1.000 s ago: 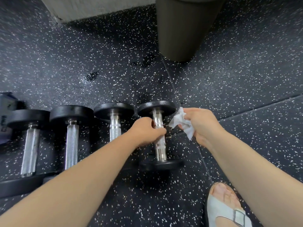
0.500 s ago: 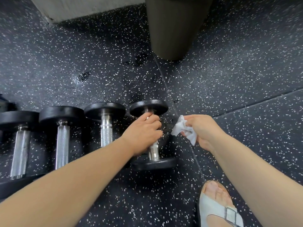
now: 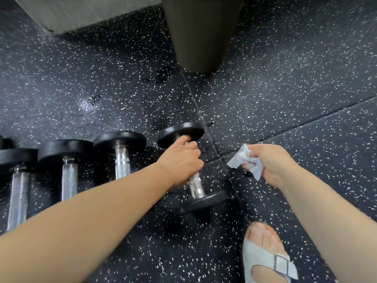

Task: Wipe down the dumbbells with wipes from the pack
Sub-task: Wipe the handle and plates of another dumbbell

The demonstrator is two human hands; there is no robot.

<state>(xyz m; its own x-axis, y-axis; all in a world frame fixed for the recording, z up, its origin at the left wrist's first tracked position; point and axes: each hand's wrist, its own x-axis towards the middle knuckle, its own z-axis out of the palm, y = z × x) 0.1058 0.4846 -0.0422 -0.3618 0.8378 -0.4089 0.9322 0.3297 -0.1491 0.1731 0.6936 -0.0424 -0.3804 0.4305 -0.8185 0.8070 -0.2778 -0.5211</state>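
Several black dumbbells with chrome handles lie in a row on the speckled floor. My left hand (image 3: 180,162) grips the handle of the rightmost dumbbell (image 3: 195,187), whose far plate (image 3: 180,132) tilts up and whose near plate (image 3: 204,201) sits low. My right hand (image 3: 269,164) holds a crumpled white wipe (image 3: 243,161) a little to the right of that dumbbell, apart from it. Left of it lie a second dumbbell (image 3: 122,160) and a third dumbbell (image 3: 68,174). The pack of wipes is out of view.
A tall dark bin (image 3: 200,33) stands on the floor straight ahead. A pale block (image 3: 85,11) sits at the back left. My sandalled foot (image 3: 265,256) is at the bottom right. Wet patches (image 3: 93,100) mark the floor behind the dumbbells.
My left hand has closed fully round the rightmost dumbbell's handle and tilted it, swinging its near end right. My right hand with the wipe has drawn away to the right.
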